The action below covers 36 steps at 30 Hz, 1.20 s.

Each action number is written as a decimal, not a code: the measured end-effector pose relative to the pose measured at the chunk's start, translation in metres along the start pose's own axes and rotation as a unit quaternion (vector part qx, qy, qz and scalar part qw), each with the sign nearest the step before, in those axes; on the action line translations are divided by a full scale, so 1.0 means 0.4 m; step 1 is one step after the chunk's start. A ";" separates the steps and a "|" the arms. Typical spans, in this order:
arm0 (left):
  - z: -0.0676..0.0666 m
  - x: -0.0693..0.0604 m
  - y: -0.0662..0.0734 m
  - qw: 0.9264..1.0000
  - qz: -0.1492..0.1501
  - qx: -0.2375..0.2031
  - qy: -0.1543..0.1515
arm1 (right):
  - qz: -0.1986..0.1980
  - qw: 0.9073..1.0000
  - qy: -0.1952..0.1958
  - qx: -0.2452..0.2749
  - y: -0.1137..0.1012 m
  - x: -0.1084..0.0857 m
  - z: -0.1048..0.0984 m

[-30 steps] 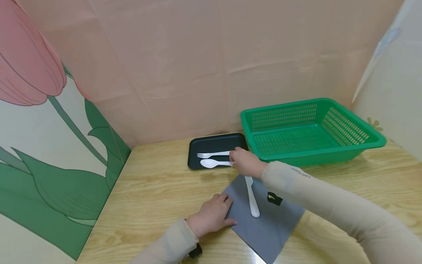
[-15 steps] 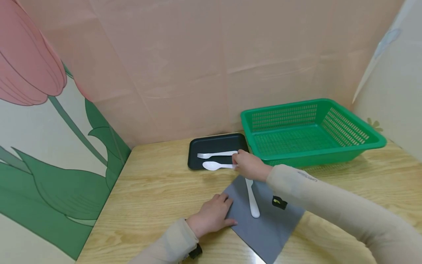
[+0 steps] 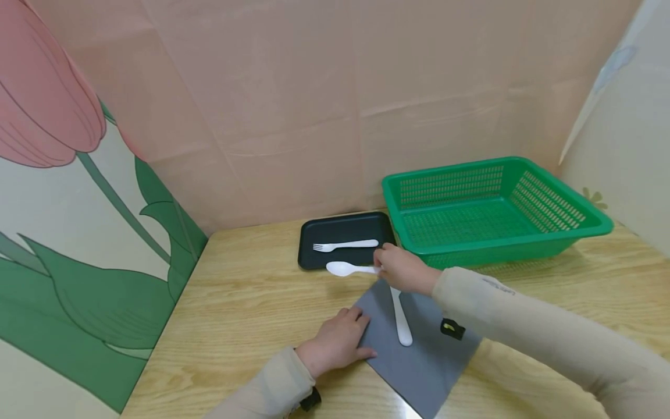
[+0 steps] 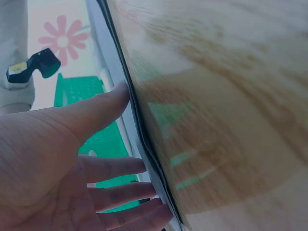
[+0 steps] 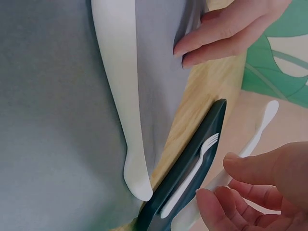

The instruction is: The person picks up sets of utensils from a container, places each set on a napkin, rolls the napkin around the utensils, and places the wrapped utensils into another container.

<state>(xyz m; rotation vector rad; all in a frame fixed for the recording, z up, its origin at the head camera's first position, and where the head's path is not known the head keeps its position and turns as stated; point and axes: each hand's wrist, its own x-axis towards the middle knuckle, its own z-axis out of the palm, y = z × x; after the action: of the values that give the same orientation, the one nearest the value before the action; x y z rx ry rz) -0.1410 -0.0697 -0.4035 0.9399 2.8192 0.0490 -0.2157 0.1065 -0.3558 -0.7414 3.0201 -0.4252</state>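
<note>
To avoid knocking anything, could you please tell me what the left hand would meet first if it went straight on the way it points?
The left hand touches the grey cloth; straight across it, the white knife would probably come first, though depth is hard to judge.

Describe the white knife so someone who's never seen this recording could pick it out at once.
Find the green basket, then the grey cloth nearer the person. The white knife lies on that cloth. Unlike the fork on the black tray and the spoon in the right hand, it alone rests on the cloth.
</note>
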 end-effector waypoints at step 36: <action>0.001 -0.002 0.001 1.000 0.004 0.004 0.012 | -0.023 1.000 0.016 -0.002 0.058 -0.077 0.025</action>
<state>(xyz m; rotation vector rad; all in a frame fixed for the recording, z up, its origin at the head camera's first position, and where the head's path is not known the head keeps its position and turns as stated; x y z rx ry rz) -0.1402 -0.0699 -0.4039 0.9594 2.8391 0.0494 -0.1983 0.1376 -0.3736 -0.8141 3.0402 -0.4350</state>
